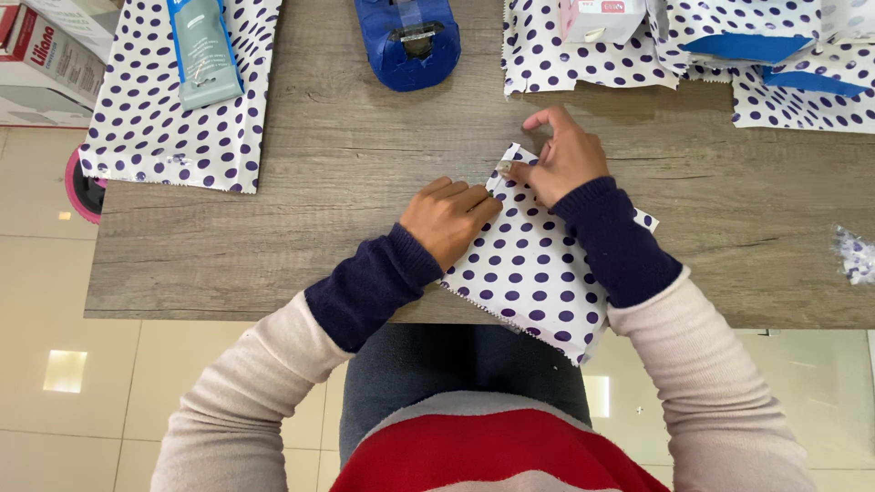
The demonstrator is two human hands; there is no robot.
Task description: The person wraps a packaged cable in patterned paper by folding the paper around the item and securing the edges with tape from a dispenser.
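Head view, dotted paper parcel (538, 273) lying diagonally, long axis near-right to far-left, left hand (447, 219) and right hand (565, 164) pinching its far corner.

Single head-worn view, looking straight down, close over the grey wood-grain surface (346, 173); wearer's torso at bottom centre of frame, pale tiled floor (55, 383) lower left.

Grey-blue flat tube package (204, 50): top left, on dotted paper. Red-and-white cardboard box (50, 50): far left edge. Pink-and-white small box (603, 18): top centre-right. Dotted wrapped parcel (538, 264): near table edge, under both hands.
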